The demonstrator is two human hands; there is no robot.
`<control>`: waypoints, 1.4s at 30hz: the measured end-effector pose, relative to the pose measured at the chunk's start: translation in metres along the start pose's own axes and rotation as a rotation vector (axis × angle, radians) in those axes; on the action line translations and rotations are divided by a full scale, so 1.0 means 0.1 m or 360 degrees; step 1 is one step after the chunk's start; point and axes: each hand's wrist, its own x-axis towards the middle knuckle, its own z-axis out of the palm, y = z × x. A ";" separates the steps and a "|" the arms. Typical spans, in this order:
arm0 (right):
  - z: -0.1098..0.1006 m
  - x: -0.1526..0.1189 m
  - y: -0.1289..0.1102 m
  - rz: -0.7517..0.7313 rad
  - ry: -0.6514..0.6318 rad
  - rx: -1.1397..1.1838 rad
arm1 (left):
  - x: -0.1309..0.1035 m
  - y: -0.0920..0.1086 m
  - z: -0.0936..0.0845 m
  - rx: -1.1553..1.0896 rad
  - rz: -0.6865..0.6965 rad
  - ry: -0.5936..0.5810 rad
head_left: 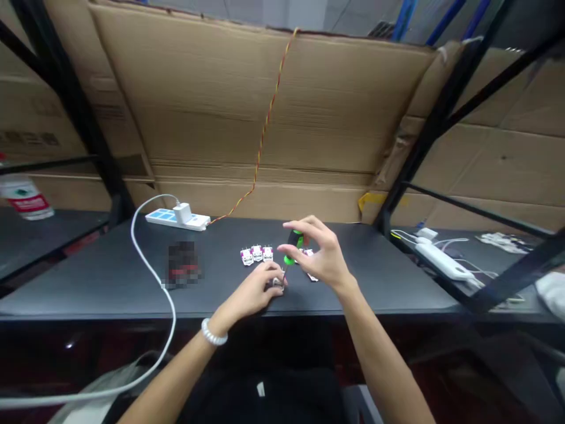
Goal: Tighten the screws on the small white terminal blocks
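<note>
My right hand [318, 253] grips a small screwdriver [291, 250] with a black and green handle, held upright with its tip pointing down. My left hand [258, 290] rests on the dark table [110, 282] and pinches a small white part [277, 283] right under the screwdriver tip. A white bead bracelet [213, 334] sits on my left wrist. Three small white and magenta parts [256, 254] stand in a row just behind my left hand. More such parts [310, 254] lie partly hidden behind my right hand.
A white and blue power strip [176, 218] with a charger lies at the back left; its white cable [152, 277] curves off the front edge. A blurred dark object [182, 264] sits left of centre. Cardboard sheets [265, 106] wall the back. Another white power strip [444, 262] lies right.
</note>
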 end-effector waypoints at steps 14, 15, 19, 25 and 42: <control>-0.01 -0.02 -0.02 0.0003 -0.0211 0.0171 | -0.01 -0.01 0.00 0.0002 -0.0017 0.0014; -0.01 -0.02 -0.02 0.0015 -0.0260 0.0245 | -0.01 -0.01 0.00 0.0004 -0.0019 0.0011; 0.01 -0.02 -0.02 0.0020 -0.0078 0.0030 | -0.01 -0.01 0.00 0.0021 -0.0012 0.0015; -0.01 0.00 -0.07 -0.0067 -0.0223 0.0111 | -0.01 -0.01 0.00 0.0027 -0.0010 0.0012; 0.01 -0.02 -0.02 0.0111 0.0073 -0.0179 | -0.01 -0.01 0.00 0.0040 -0.0029 -0.0002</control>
